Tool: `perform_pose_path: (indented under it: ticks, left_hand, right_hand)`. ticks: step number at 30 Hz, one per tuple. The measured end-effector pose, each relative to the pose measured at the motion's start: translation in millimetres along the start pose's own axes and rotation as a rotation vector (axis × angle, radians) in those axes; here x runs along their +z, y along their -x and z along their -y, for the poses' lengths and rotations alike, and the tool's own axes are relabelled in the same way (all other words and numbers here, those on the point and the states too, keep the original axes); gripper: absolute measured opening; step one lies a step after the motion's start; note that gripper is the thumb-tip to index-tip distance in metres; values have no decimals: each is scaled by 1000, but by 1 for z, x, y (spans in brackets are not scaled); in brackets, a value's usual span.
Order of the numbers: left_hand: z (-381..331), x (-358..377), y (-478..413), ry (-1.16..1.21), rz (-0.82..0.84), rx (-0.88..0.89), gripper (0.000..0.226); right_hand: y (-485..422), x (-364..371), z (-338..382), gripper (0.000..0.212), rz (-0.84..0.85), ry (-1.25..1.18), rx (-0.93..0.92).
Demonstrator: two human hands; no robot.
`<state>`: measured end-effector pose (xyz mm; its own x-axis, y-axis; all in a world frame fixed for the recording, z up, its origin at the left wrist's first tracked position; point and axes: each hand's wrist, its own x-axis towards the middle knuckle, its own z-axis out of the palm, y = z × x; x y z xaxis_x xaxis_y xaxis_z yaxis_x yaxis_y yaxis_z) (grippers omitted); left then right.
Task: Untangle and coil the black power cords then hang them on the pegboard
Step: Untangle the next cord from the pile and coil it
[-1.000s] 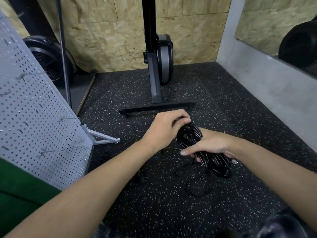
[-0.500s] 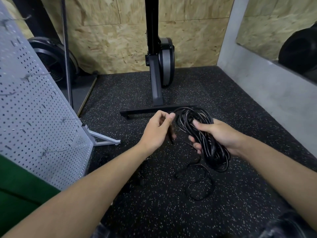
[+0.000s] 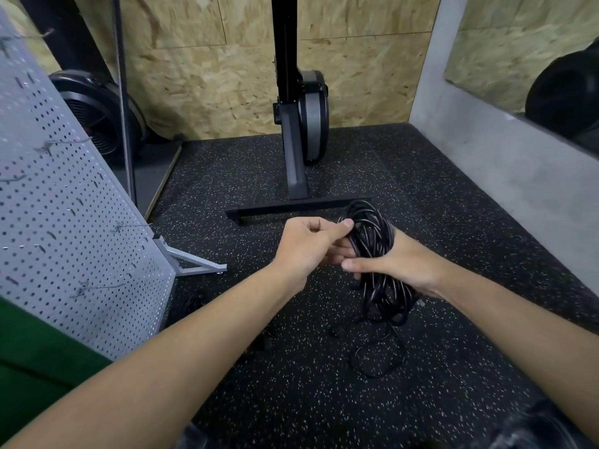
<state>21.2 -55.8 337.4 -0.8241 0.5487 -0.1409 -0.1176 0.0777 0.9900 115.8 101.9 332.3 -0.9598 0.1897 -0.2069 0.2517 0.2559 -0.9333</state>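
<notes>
A bundle of coiled black power cord (image 3: 372, 231) stands upright above the floor, gripped around its middle by my right hand (image 3: 398, 267). My left hand (image 3: 308, 244) is closed on strands at the bundle's left side, thumb and fingers pinching the cord near its top. A loose tail of the cord (image 3: 379, 358) hangs down and loops on the speckled floor, with a plug (image 3: 337, 330) lying beside it. The grey pegboard (image 3: 64, 222) with wire hooks stands tilted at the left on a metal foot (image 3: 194, 264).
A black exercise machine (image 3: 301, 124) with a flat base bar (image 3: 291, 209) stands straight ahead against the chipboard wall. A fan (image 3: 94, 115) sits behind the pegboard. A grey wall (image 3: 505, 176) borders the right. More black cord pieces (image 3: 194, 301) lie by the pegboard's base.
My left hand moved right and closed onto the coil. My right hand shifted its grip around the bundle's middle, and the two hands came together.
</notes>
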Motion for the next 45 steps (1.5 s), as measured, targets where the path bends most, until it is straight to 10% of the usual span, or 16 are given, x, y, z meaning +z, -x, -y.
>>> perform_pose_path:
  ticks: [12, 15, 19, 24, 32, 45]
  left_hand:
    - [12, -6, -1, -425, -16, 230, 47]
    - [25, -16, -13, -469, 169, 130, 12]
    - [51, -17, -17, -612, 545, 77, 27]
    - [55, -19, -20, -772, 531, 174, 22]
    - [27, -11, -10, -912, 481, 480, 21]
    - [-5, -4, 2, -838, 310, 873, 21]
  right_hand:
    - [-2, 6, 5, 30, -57, -293, 98]
    - [-2, -4, 8, 23, -120, -459, 56]
    - [-3, -13, 6, 22, -141, -505, 20]
    - [-5, -19, 4, 26, -223, -467, 20]
    - [-15, -28, -9, 42, -469, -386, 91]
    - [-6, -21, -5, 36, -62, 350, 86]
